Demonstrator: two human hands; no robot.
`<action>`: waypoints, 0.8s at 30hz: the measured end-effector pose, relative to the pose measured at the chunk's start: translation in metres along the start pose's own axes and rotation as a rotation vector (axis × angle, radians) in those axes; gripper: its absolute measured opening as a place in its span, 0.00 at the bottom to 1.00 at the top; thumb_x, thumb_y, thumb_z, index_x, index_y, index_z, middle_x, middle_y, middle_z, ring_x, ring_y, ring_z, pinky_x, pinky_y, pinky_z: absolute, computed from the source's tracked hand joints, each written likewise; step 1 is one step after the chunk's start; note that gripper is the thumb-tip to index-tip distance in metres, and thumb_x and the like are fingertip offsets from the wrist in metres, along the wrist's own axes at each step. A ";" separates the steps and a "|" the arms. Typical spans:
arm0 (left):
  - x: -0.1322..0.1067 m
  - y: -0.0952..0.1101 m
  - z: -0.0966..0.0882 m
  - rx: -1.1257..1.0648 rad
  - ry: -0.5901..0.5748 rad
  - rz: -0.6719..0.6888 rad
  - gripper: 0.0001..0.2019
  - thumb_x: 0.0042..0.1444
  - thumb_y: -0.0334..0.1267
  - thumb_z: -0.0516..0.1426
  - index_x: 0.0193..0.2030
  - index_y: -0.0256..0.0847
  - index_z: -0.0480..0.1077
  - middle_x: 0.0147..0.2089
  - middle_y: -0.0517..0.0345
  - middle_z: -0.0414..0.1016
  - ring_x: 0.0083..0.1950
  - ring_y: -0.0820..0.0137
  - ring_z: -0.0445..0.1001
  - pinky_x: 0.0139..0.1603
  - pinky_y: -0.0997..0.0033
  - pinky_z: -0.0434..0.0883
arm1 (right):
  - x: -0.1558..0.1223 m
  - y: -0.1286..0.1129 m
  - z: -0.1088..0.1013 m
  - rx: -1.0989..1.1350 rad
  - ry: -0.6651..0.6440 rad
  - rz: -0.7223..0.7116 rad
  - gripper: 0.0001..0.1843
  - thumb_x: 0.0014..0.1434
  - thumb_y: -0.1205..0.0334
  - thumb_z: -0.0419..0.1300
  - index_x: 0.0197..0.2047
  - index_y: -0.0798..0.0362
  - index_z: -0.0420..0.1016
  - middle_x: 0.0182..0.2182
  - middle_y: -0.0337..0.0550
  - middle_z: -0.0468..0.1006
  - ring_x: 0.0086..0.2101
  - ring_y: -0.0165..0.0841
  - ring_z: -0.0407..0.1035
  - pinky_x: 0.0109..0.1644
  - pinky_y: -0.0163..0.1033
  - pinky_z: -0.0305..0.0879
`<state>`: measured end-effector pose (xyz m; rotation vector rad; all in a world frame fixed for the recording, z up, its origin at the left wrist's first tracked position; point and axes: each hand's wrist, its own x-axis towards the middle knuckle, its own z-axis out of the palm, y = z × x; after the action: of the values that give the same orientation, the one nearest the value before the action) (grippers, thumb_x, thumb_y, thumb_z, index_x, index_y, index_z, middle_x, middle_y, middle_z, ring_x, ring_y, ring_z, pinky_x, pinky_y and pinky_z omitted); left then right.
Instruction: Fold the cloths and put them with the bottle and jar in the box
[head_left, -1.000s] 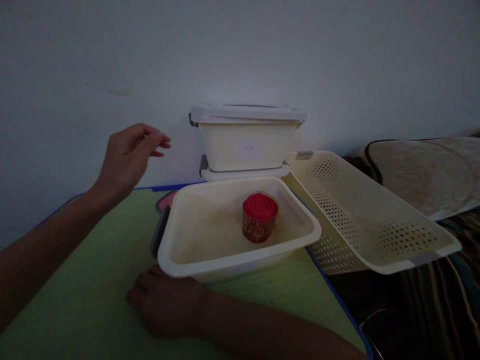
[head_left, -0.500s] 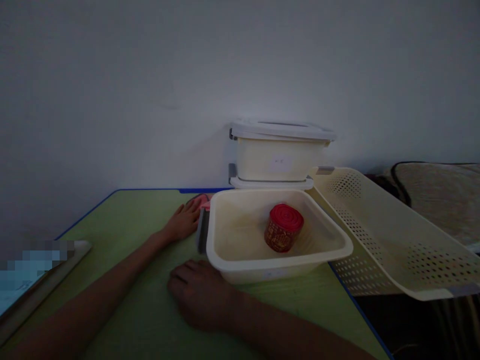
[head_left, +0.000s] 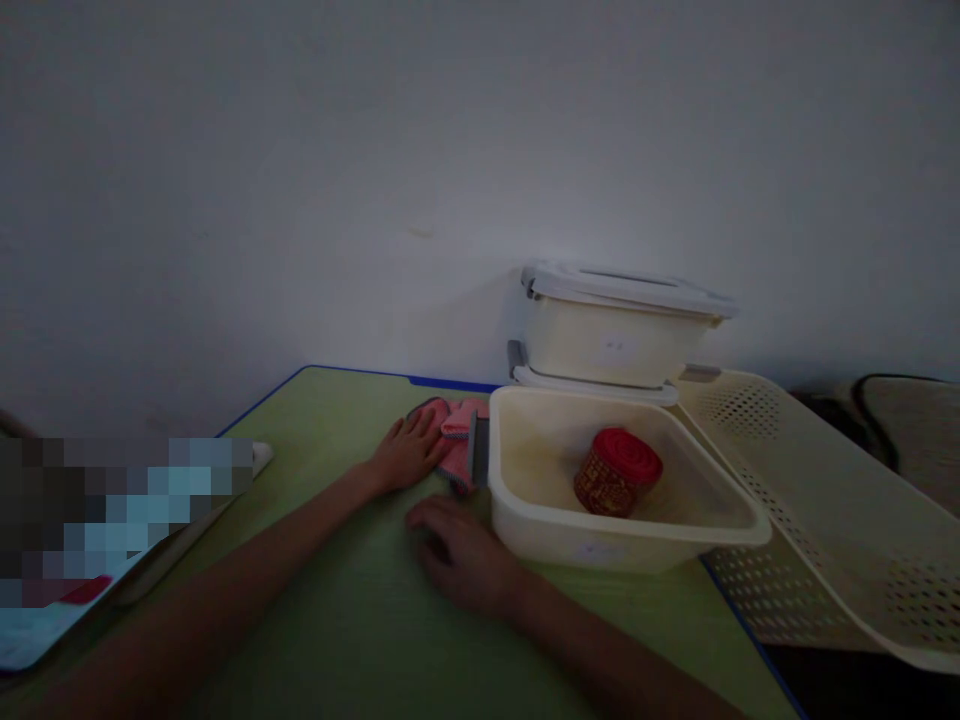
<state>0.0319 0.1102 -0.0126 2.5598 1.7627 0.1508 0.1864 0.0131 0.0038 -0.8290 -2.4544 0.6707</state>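
Right, nearest to you on the green table with a blue edge [head_left: 390, 620] is your right hand [head_left: 465, 555], loosely curled with a gap between thumb and fingers and nothing visible in its grip. It sits just beside the front left of an open cream plastic bin [head_left: 630, 525]; you can't tell whether they touch. Out to your left lies a pale-rimmed flat slab [head_left: 150, 515], its surface mostly pixelated. A little farther in, your left hand [head_left: 409, 450] lies palm down, fingers spread and flat over the left part of a crumpled pink cloth with a dark checked border [head_left: 455, 455], pressing rather than clasping it. That cloth rests on the table beside the bin's grey side handle [head_left: 480, 450]. Inside the bin, toward its right, a red patterned fabric roll [head_left: 619, 472] leans over. Beyond stands a lidded cream plastic box [head_left: 615, 340], with a perforated cream basket [head_left: 832, 500] to the right
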 end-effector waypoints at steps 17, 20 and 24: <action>-0.042 -0.036 -0.009 -0.093 0.036 0.026 0.23 0.62 0.45 0.40 0.61 0.41 0.57 0.67 0.47 0.47 0.67 0.59 0.47 0.62 0.53 0.51 | 0.005 0.013 -0.007 0.449 0.352 0.329 0.05 0.51 0.71 0.53 0.30 0.54 0.67 0.29 0.38 0.71 0.32 0.29 0.66 0.36 0.34 0.62; -0.041 -0.035 -0.009 -0.204 0.112 0.159 0.20 0.62 0.40 0.41 0.54 0.38 0.66 0.67 0.49 0.50 0.67 0.65 0.47 0.64 0.61 0.48 | 0.006 0.013 -0.007 0.420 0.344 0.324 0.05 0.52 0.71 0.52 0.30 0.55 0.67 0.29 0.39 0.70 0.32 0.29 0.66 0.37 0.35 0.62; -0.042 -0.032 -0.012 -0.558 0.137 0.348 0.17 0.59 0.40 0.45 0.41 0.37 0.73 0.60 0.50 0.62 0.62 0.64 0.56 0.61 0.65 0.54 | 0.007 0.012 -0.005 0.271 0.322 0.258 0.08 0.50 0.75 0.50 0.31 0.54 0.67 0.32 0.40 0.70 0.35 0.31 0.66 0.40 0.37 0.63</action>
<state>-0.0139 0.0816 -0.0053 2.4296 1.0717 0.7256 0.1893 0.0270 0.0023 -1.0596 -1.9385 0.8633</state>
